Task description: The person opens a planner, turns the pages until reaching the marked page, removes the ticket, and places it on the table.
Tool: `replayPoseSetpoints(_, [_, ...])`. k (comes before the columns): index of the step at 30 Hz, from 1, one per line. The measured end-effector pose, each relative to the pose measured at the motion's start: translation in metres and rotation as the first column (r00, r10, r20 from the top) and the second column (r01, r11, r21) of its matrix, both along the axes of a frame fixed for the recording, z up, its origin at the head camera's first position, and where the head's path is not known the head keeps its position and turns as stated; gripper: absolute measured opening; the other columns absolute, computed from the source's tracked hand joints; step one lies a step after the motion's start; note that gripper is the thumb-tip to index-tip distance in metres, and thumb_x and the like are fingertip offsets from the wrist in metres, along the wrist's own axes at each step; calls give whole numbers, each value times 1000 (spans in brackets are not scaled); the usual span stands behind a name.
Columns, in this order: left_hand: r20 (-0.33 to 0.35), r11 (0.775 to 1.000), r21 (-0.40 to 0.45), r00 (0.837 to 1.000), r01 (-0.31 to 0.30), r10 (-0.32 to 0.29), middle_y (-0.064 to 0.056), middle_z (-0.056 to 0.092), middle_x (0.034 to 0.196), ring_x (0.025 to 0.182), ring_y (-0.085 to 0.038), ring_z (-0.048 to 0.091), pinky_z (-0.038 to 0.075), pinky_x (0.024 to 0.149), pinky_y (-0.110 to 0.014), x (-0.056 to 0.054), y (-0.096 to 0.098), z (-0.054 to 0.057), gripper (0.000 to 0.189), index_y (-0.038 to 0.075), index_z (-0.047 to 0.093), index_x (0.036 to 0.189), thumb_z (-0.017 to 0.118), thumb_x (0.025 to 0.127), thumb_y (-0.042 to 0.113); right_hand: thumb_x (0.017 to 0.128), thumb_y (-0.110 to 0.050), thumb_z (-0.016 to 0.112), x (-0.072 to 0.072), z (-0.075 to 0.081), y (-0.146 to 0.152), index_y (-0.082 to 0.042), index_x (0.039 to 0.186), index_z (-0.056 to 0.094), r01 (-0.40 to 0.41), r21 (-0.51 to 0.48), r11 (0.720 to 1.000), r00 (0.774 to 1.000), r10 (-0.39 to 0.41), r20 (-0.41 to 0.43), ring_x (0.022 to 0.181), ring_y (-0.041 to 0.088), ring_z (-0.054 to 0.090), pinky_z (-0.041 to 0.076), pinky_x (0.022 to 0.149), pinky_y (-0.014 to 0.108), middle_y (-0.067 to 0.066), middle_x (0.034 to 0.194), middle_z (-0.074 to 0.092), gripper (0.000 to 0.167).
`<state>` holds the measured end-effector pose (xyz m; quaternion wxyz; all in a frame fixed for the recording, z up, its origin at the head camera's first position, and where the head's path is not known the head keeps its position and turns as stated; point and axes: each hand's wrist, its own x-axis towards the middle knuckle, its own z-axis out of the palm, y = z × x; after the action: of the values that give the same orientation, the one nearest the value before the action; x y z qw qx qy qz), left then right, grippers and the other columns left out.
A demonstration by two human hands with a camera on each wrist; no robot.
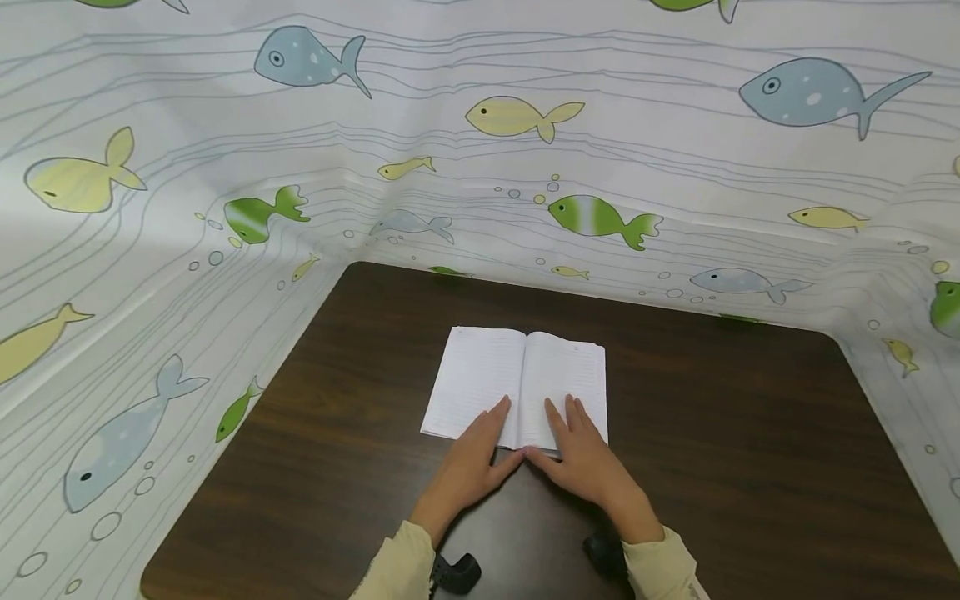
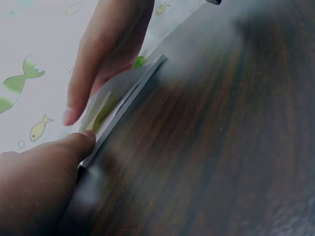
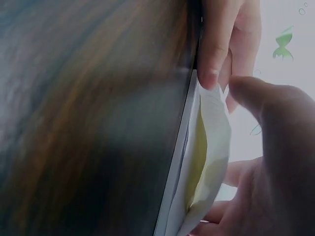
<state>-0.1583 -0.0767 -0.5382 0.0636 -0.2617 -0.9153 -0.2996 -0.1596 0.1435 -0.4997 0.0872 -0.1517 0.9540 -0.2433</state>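
Note:
An open notebook [image 1: 487,367] with ruled white pages lies flat on the dark wooden table. On the lower part of its left page rest the extended fingers of my left hand [image 1: 468,467]. My right hand [image 1: 588,462] lies on the right page, fingers stretched forward. Both thumbs point inward and almost meet at the bottom of the spine. Seen edge-on in the right wrist view, the notebook [image 3: 214,132] has pages that bulge upward, with a yellowish gap between them. The left wrist view shows my left thumb at the lower edge of the notebook [image 2: 125,101].
Brown wood-grain tabletop [image 1: 720,450] surrounds the notebook. A white sheet printed with fish [image 1: 450,225] stands along the back and both sides. Black wrist devices [image 1: 457,573] sit beneath the cream sleeves [image 1: 401,562].

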Motion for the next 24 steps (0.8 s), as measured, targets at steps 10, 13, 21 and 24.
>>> replayPoseSetpoints(10, [14, 1000, 18, 1000, -23, 23, -17, 42, 161, 145, -32, 45, 38, 119, -45, 1, 0, 2, 78, -1, 32, 160, 68, 101, 34, 96, -55, 65, -1, 0, -4, 3, 159, 33, -24, -63, 998, 999, 22, -33, 153, 49, 21, 30, 119, 63, 35, 163, 24, 92])
replayPoseSetpoints(13, [14, 999, 28, 1000, -27, 26, -18, 43, 160, 146, -31, 45, 37, 119, -45, 2, 1, 2, 78, -2, 33, 159, 68, 101, 35, 98, -38, 70, -1, -1, 1, 7, 155, 38, -60, -59, 996, 994, 54, -96, 148, 50, 32, 36, 116, 61, 35, 158, 35, 80])
replayPoseSetpoints(21, [20, 998, 47, 999, -30, 29, -19, 45, 158, 146, -31, 44, 36, 120, -44, 3, 2, 2, 76, -4, 35, 158, 71, 100, 31, 93, -3, 70, 5, 7, 15, 3, 146, 54, -95, -25, 995, 977, 89, -195, 133, 42, 56, 45, 109, 56, 26, 144, 57, 55])
replayPoseSetpoints(24, [-38, 998, 55, 999, -34, 36, -21, 48, 155, 143, -34, 47, 39, 117, -46, 2, 3, 2, 77, -6, 37, 156, 74, 98, 28, 89, 5, 72, 9, 10, 18, 2, 138, 62, -103, -14, 995, 957, 96, -274, 126, 41, 60, 49, 105, 56, 24, 137, 62, 50])
